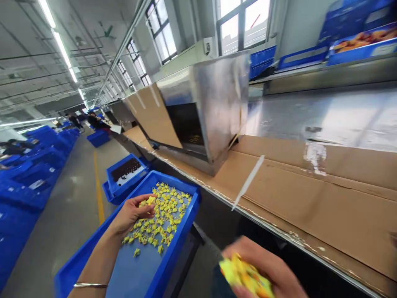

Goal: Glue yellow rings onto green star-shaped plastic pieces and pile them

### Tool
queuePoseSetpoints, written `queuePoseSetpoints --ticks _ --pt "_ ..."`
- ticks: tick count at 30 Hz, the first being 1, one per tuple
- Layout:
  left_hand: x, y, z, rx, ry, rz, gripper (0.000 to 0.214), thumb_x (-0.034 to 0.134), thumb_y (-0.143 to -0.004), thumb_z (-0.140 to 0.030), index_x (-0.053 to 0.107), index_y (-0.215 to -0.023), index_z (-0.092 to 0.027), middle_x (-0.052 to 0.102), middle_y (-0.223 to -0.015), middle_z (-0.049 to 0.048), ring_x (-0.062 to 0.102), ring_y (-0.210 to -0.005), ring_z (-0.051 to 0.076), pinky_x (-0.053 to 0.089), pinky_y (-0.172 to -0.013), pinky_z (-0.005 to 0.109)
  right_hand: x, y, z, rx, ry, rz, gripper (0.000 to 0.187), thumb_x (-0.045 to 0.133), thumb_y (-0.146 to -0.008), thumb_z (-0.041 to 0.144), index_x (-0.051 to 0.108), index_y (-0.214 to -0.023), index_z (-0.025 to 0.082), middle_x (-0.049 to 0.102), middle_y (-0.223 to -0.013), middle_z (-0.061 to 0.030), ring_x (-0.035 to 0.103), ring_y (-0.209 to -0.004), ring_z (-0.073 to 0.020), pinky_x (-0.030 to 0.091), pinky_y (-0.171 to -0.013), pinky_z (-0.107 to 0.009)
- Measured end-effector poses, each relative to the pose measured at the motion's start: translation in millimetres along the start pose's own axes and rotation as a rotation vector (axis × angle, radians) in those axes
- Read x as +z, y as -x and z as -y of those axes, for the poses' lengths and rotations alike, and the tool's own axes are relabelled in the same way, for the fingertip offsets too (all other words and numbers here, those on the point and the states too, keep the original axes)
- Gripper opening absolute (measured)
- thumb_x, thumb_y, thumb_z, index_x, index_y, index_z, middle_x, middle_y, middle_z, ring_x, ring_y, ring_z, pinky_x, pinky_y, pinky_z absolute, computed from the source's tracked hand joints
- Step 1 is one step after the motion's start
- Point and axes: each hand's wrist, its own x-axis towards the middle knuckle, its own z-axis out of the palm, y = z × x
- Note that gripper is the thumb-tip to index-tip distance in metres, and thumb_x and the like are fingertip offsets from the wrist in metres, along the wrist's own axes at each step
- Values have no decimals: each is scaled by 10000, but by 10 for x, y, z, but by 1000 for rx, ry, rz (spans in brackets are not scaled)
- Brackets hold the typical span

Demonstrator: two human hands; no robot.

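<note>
My left hand (pixel 132 213) reaches into a blue tray (pixel 182 231) and pinches one small yellow plastic piece (pixel 151 200) above a heap of several like it (pixel 161 219). A thin bangle (pixel 90 285) sits on that wrist. My right hand (pixel 263 269), blurred at the bottom of the view, is closed around a bunch of yellow pieces (pixel 243 276) with some orange in them. It hovers in front of the cardboard-covered bench (pixel 310 194).
A metal tunnel machine (pixel 214 103) stands on the bench ahead. A strip of white tape (pixel 248 182) hangs off the cardboard. Another blue tray (pixel 127 174) with dark parts sits on the floor beyond. Blue crates (pixel 27 174) line the aisle at left; people work far back.
</note>
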Motion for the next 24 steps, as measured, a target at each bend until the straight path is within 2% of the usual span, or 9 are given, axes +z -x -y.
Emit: queuePoseSetpoints --ticks 3,5,8,10,13,16,19,24 --pt "-497 5 919 -179 61 -111 257 660 -795 -165 616 -1046 -138 646 -715 -25 627 -612 126 548 -661 329 671 -557 -93 65 116 95 175 567 -812 348 639 -943 258 642 -826 -30 607 -691 -218 516 -597 -311" --pt "-659 81 1463 -290 89 -162 212 603 -845 -186 599 -1053 -142 644 -795 -5 622 -634 128 544 -626 323 1114 -923 -253 72 210 236 197 567 -817 300 642 -969 199 653 -894 -48 621 -763 -215 519 -676 -297" --pt "-680 223 2096 -432 103 -190 229 583 -862 -229 583 -1077 -150 641 -899 25 619 -679 136 541 -614 319 1747 -1298 -505 16 300 507 210 644 -789 270 659 -986 202 659 -951 -43 615 -883 -224 503 -786 -299" --pt "-612 284 2378 -503 90 -183 237 579 -865 -244 578 -1082 -152 637 -930 35 619 -696 140 540 -613 320 2122 -1409 -627 -31 365 715 233 696 -774 301 664 -983 204 657 -952 -47 607 -917 -237 501 -810 -343" --pt "-506 298 2624 -571 41 -154 241 573 -868 -261 578 -1083 -152 638 -948 42 622 -713 146 539 -616 324 2569 -1444 -748 -89 452 1011 307 714 -805 364 640 -1024 162 639 -996 -60 602 -941 -240 507 -819 -418" --pt "-445 243 2735 -593 -37 -124 255 569 -870 -276 578 -1094 -154 640 -976 51 629 -747 158 542 -640 340 2839 -1436 -837 -106 548 1206 272 634 -894 370 622 -1043 142 629 -1010 -67 609 -934 -228 521 -805 -419" --pt "-405 150 2786 -587 -140 -96 259 569 -870 -286 583 -1091 -154 641 -1008 60 634 -792 173 542 -676 365 2942 -1438 -905 -116 630 1317 243 599 -925 348 613 -1056 144 623 -1023 -67 613 -925 -219 528 -798 -404" --pt "-373 -34 2800 -513 -342 -97 281 586 -855 -296 592 -1101 -161 618 -1120 78 618 -927 220 524 -765 424 2908 -1452 -925 -146 715 1431 224 618 -915 289 596 -1095 158 567 -1155 -81 572 -1015 -239 511 -845 -422"
